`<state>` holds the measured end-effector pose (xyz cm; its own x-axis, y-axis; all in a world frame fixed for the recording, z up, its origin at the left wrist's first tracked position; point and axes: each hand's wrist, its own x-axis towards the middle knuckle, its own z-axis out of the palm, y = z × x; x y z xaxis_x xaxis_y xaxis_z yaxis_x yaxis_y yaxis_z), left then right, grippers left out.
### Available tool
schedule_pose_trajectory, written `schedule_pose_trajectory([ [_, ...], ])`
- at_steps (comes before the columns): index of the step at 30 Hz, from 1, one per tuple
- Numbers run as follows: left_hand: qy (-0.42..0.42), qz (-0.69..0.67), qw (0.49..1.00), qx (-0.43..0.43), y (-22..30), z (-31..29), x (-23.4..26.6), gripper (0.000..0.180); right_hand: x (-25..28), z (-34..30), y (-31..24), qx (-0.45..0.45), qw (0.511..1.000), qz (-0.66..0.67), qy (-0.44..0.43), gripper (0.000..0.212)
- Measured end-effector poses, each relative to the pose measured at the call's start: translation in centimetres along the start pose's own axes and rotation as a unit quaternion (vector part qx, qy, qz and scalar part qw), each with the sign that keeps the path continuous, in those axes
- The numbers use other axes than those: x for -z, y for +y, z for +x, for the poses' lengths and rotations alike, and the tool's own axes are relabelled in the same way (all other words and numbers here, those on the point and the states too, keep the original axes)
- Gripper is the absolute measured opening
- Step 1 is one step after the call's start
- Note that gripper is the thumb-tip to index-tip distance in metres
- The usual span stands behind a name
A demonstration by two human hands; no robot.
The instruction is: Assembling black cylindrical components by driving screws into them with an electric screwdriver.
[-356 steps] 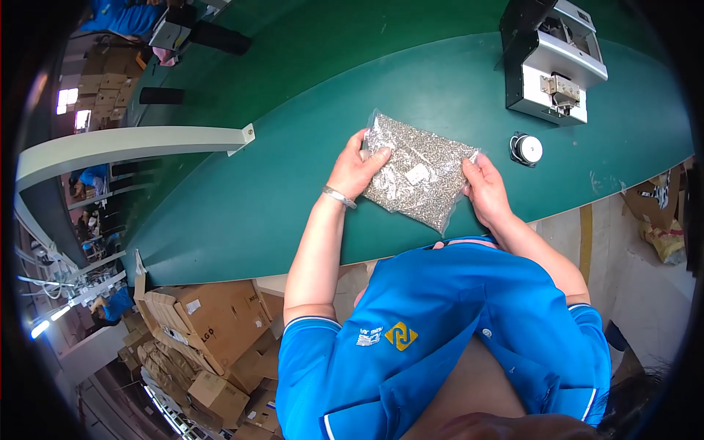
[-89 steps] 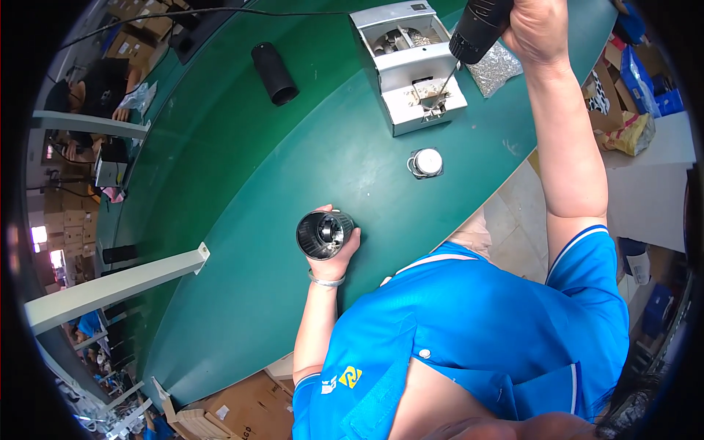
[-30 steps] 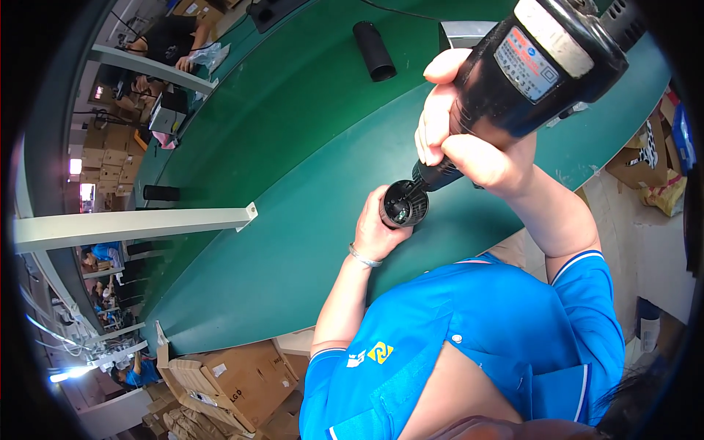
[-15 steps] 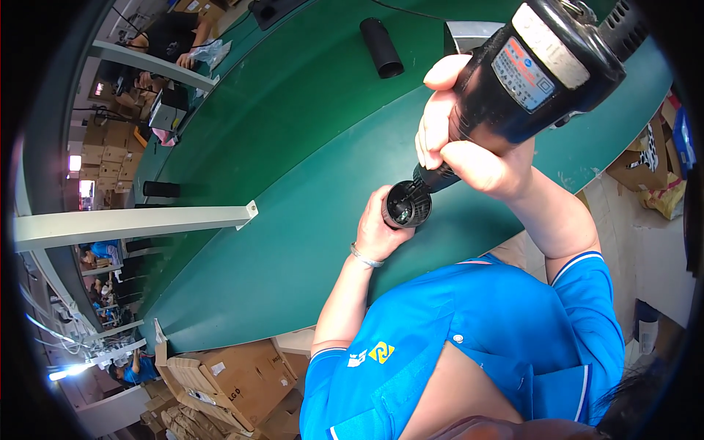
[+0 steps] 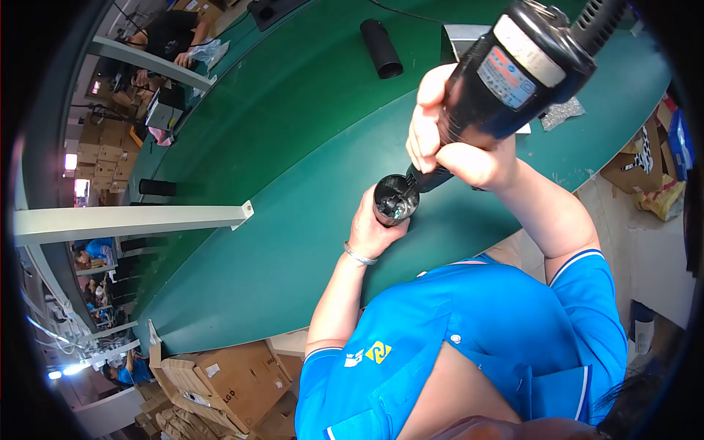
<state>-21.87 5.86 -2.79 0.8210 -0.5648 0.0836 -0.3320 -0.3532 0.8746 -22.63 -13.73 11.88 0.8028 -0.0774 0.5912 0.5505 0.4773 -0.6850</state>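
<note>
**A:** Where are the 2 hands?

**B:** The left hand [image 5: 375, 229] is wrapped around a short black cylinder [image 5: 396, 199] that stands upright on the green table [image 5: 293, 161], close to the edge nearest the person. The fingers are closed on its side from below. The right hand [image 5: 455, 139] is clamped around the body of a black electric screwdriver [image 5: 513, 70], raised above the cylinder.

**A:** How does the tool sit?

**B:** It slants from the upper right down to the lower left. Its narrow tip reaches into the open top of the cylinder. Something shiny shows inside, but I cannot tell what it is.

**A:** What else is on the table?

**B:** 1 dark tube [image 5: 381, 48] lies on its side farther back, well apart from the hands. A small clear bag of silvery pieces [image 5: 561, 114] lies to the right, partly behind the tool. A white metal beam [image 5: 132, 220] crosses in from the left. Cardboard boxes [image 5: 213, 381] sit below the table's near edge. The person wears a blue polo shirt [image 5: 469, 337] and a thin bracelet [image 5: 359, 255] on the left wrist.
</note>
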Motion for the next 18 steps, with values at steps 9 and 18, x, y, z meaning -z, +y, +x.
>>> schedule_pose_trajectory([
  [9, 0.042, -0.067, 0.997, 0.015, -0.4, -0.5, 0.0, 0.048, 1.1, 3.1, -7.6, 0.100, 0.993, 0.028, 0.053, 0.037],
  [18, 0.044, -0.030, 0.999, 0.003, -0.6, -0.2, -0.5, 0.043, 12.5, 0.4, -10.7, 0.119, 0.971, -0.128, 0.163, 0.032],
])
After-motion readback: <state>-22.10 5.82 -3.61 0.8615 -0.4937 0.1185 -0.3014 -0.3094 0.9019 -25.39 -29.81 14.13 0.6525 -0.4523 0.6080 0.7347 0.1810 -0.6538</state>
